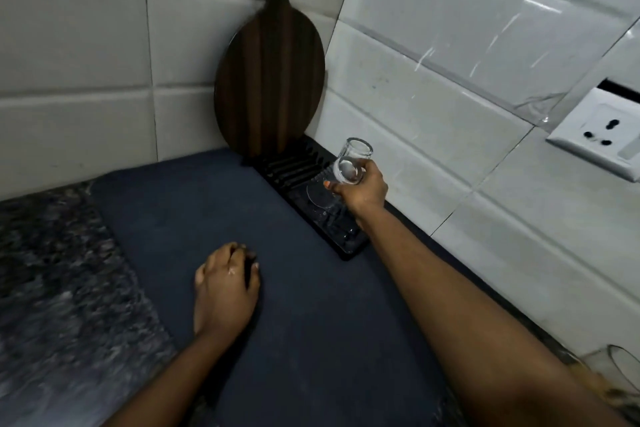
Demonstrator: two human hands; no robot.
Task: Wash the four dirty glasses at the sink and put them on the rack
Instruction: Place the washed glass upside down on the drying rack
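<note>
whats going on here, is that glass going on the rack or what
A person's right hand holds a clear glass tilted just above the black rack by the tiled wall, not yet set down. The left hand rests on the dark mat. A wooden board leans in the corner behind the rack.

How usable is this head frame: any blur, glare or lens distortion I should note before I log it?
Head view: dim, with streaky glare on the white wall tiles; motion blur smears the granite counter at left; wide-angle bending curves the tile lines. The clear glass in the right hand is readable, but a second glass on the black rack shows only as a faint outline. The left hand is sharp enough.
</note>
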